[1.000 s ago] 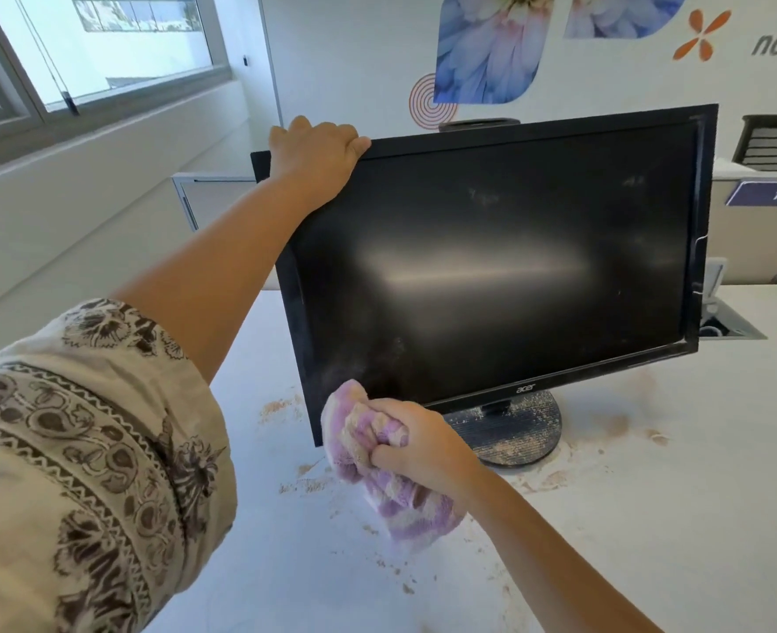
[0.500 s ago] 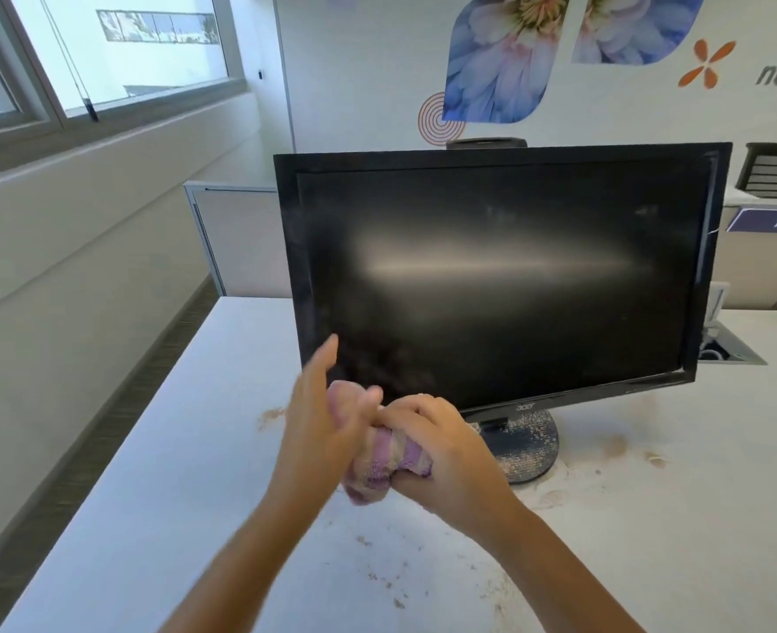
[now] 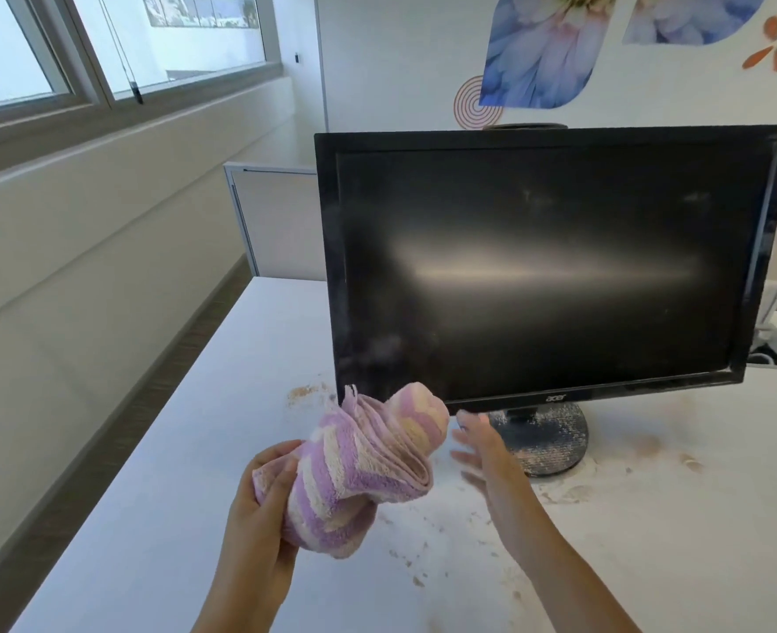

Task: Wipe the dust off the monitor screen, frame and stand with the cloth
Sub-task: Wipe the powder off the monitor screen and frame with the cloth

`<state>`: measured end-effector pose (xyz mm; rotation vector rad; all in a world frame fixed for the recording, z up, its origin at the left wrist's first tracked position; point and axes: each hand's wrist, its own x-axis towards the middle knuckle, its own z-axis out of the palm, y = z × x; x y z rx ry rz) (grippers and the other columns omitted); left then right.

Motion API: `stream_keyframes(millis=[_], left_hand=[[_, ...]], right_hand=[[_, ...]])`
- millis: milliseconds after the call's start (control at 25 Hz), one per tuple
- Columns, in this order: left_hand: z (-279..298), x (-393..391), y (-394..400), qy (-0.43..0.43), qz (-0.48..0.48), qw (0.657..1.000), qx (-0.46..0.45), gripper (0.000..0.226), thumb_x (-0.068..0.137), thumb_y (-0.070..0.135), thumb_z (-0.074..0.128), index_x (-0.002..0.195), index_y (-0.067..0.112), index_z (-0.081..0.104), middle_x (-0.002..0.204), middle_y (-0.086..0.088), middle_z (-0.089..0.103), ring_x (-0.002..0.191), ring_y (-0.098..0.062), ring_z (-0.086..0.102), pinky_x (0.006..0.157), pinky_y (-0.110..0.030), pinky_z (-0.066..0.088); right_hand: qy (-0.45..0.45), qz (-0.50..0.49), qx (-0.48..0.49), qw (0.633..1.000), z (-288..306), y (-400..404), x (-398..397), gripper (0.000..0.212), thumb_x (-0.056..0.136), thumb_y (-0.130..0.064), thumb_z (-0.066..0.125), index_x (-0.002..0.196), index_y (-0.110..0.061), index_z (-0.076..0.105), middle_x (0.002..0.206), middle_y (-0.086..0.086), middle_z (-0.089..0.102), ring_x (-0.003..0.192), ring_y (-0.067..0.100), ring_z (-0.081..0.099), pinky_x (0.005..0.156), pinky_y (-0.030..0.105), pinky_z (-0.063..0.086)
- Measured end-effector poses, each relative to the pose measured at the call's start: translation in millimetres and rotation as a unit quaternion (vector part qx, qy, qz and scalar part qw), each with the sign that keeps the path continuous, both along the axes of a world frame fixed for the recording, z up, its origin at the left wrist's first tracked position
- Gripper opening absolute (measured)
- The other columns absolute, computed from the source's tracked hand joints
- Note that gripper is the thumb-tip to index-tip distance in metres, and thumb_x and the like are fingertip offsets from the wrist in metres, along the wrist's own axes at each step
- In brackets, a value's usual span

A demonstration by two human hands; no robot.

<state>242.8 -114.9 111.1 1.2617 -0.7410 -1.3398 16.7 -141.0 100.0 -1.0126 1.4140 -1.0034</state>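
Note:
A black monitor [image 3: 546, 271] stands on a white desk [image 3: 158, 518], its dark screen smeared and its left frame edge dusty. Its round stand base [image 3: 546, 438] is speckled with pale dust. My left hand [image 3: 263, 500] grips a bunched purple and cream striped cloth [image 3: 359, 468] in front of the monitor's lower left corner, a little above the desk. My right hand [image 3: 482, 454] is beside the cloth with fingers spread and blurred, holding nothing, just in front of the stand base.
Brownish dust and crumbs [image 3: 574, 491] lie scattered on the desk around the base and in front of it. A grey partition panel [image 3: 277, 221] stands behind the desk's left end. A cable opening [image 3: 775, 354] sits at the right behind the monitor.
My left hand left the monitor's top corner, came down and took the cloth. My right hand let go of the cloth and moved right, fingers spread.

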Motion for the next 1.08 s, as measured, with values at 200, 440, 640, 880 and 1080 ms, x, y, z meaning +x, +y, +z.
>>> stream_keyframes(millis=[200,440,640,880,1080], left_hand=[[-18.2,-18.0,14.1,0.0,0.039,0.999,-0.025,0.011,0.086,0.016,0.053,0.09,0.018,0.062,0.088,-0.005,0.072,0.077,-0.019,0.067,0.054,-0.024,0.056],[-48.2,-46.6,20.4,0.024,0.053,0.997,0.044,0.009,0.088,0.01,0.055,0.092,0.015,0.062,0.094,-0.016,0.069,0.081,-0.027,0.065,0.061,-0.034,0.054],[-55.3,-47.0,-11.7,0.031,0.022,0.995,0.097,0.024,0.094,0.013,0.044,0.113,0.024,0.054,0.107,-0.012,0.064,0.094,-0.031,0.064,0.063,-0.036,0.055],[-67.8,-47.7,-50.8,-0.039,-0.059,0.993,0.09,0.04,0.095,0.032,0.042,0.135,0.031,0.041,0.123,-0.002,0.058,0.099,-0.021,0.062,0.071,-0.036,0.058],[-74.3,-51.7,-65.5,-0.056,-0.109,0.99,0.067,0.04,0.093,0.031,0.051,0.133,0.031,0.045,0.123,-0.002,0.061,0.109,-0.024,0.06,0.088,-0.047,0.052]], right_hand=[[-0.019,0.015,0.03,0.999,3.7,0.7,4.2,0.044,0.081,-0.064,0.047,0.102,-0.028,0.063,0.107,-0.011,0.065,0.1,0.007,0.06,0.074,0.014,0.047],[0.127,0.021,-0.073,0.989,11.3,-20.2,12.7,0.008,0.087,-0.026,0.062,0.089,-0.023,0.055,0.084,-0.008,0.057,0.074,0.004,0.056,0.053,0.007,0.042],[0.241,0.059,-0.162,0.955,5.3,-51.0,42.9,0.027,0.093,-0.031,0.056,0.119,-0.026,0.057,0.115,-0.009,0.061,0.096,0.004,0.058,0.079,0.004,0.044],[0.397,0.098,-0.274,0.871,6.8,-75.7,57.1,0.022,0.093,-0.026,0.058,0.111,-0.022,0.069,0.109,0.001,0.067,0.096,0.015,0.061,0.081,0.01,0.038],[0.503,0.127,-0.356,0.777,8.6,-75.0,62.2,0.012,0.083,-0.011,0.069,0.094,-0.013,0.071,0.082,0.004,0.061,0.063,0.018,0.06,0.053,0.02,0.04]])
